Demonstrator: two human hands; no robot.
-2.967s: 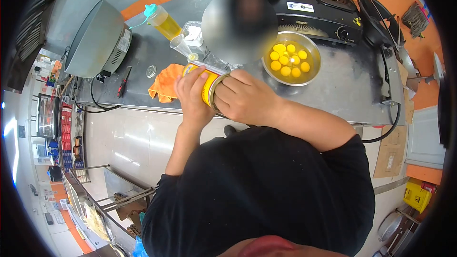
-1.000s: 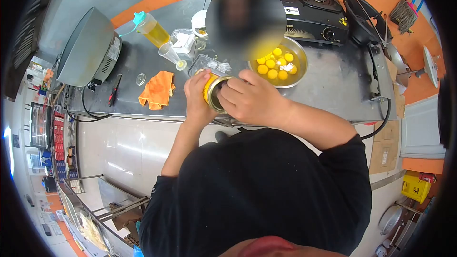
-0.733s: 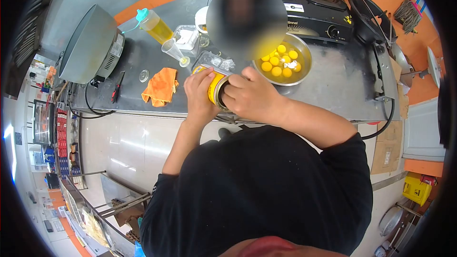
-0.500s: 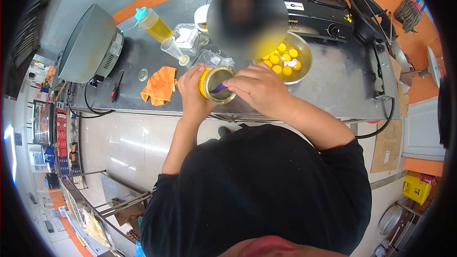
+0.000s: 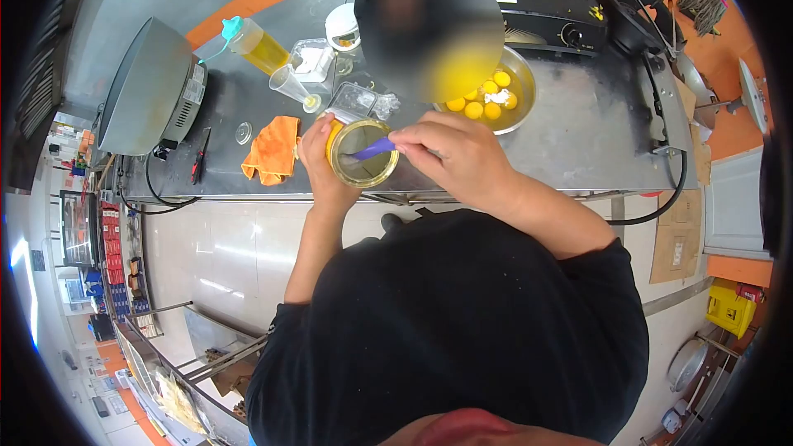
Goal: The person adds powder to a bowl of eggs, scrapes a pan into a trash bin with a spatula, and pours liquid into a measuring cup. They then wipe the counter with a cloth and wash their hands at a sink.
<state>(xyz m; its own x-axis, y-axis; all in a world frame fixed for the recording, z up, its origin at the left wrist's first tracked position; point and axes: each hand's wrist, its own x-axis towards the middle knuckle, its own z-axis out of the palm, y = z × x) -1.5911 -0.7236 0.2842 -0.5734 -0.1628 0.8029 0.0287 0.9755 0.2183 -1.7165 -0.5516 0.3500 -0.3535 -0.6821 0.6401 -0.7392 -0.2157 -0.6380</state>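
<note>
Head view: a purple tool (image 5: pixel 373 148) dipped into a yellow can (image 5: pixel 370 172)

Closest in was a black shirt (image 5: pixel 462 314). Just past it, by the near edge of the steel counter (image 5: pixel 595 136), the left hand (image 5: pixel 325 173) was wrapped around the can, and the can's open top leaned toward the shirt. The right hand (image 5: pixel 462 161) pinched the tool, whose other end was inside the can. I could not tell how full the can was. If the left hand tipped it more, stuff might have spilled over the near edge. If the pinch got loose, the tool might have dropped.

An orange cloth (image 5: pixel 273 151) lay left of the can, near that same edge. A metal bowl (image 5: pixel 527 107) of egg yolks (image 5: pixel 501 78) sat just past the right hand, so a bump might have made it splash. Toward the back edge were a bottle of yellow liquid (image 5: pixel 263 49), on the left, and a black stove (image 5: pixel 545 29), on the right.
</note>
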